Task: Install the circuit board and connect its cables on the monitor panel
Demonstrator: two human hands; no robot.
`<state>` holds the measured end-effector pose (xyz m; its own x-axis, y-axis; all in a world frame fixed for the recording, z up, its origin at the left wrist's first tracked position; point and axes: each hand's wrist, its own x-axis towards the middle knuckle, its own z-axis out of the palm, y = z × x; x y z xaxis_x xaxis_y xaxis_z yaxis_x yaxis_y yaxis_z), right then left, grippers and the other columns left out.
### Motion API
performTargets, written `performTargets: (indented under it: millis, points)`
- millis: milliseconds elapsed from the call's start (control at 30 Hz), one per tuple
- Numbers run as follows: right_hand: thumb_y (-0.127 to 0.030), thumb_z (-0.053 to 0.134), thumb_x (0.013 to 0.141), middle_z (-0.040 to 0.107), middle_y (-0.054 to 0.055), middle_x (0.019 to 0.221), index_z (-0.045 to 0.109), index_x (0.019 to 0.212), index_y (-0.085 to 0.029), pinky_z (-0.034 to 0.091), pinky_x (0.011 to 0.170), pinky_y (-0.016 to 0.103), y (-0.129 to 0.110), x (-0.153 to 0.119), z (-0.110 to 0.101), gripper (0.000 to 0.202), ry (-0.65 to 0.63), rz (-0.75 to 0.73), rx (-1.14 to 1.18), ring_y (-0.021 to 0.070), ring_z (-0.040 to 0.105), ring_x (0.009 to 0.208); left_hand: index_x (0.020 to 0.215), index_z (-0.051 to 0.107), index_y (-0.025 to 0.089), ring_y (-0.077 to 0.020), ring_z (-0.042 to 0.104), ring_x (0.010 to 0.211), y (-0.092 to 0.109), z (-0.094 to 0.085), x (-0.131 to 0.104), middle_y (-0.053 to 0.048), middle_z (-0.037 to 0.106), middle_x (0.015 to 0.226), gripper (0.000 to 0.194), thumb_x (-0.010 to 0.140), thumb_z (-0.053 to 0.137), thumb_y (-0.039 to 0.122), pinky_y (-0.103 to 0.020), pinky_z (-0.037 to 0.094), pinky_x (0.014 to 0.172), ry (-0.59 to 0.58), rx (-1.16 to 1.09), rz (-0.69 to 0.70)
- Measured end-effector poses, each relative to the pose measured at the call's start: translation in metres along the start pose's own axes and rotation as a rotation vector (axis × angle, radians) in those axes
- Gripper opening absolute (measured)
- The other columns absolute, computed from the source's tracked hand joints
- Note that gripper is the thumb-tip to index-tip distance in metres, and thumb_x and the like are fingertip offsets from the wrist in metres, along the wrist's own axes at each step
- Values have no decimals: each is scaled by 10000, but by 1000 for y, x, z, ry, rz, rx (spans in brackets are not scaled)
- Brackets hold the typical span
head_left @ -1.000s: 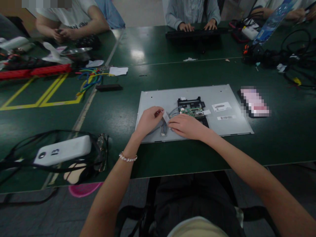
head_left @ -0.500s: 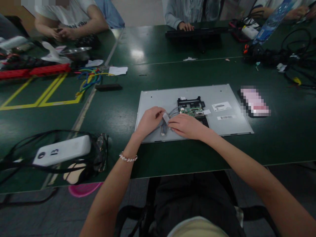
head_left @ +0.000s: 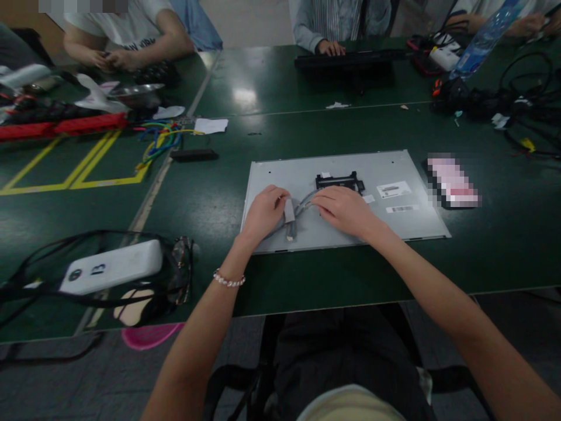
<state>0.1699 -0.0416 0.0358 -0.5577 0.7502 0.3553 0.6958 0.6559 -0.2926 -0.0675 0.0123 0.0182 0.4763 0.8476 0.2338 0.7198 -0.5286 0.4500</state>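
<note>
Silver panel (head_left: 381, 222) flat on the green table (head_left: 350, 275), between the forearms. Left hand (head_left: 263, 215): fingertips together, pinching a white strip (head_left: 289, 209) over grey cables (head_left: 300, 209). Right hand (head_left: 350, 215): fingertips at the cables, can't tell if clamped. Black bracket (head_left: 337, 182) just beyond it. Risk: hands pulling apart could strain the leads; strip adhesive, if any, could snag them. Phone (head_left: 453, 181) just beside the panel's right edge; a sideways shove could knock it. Far side: co-worker's hand (head_left: 332, 48), well apart.

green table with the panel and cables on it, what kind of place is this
Probably an electronics workshop or assembly room: a flat panel with grey cables, tangled black cables, and people seated around the shared table.
</note>
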Motion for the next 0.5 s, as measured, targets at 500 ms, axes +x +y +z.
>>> performTargets:
  millis: [500]
  points:
    - [-244,436,919,718,95,959,718,1009,-192,463,765,380,53,-16,-39,301,14,506,-147,253,640,874,959,647,173,-204,578,962,-2,0,0,-82,610,1006,239,906,420,120,-349,477,899,50,151,-3]
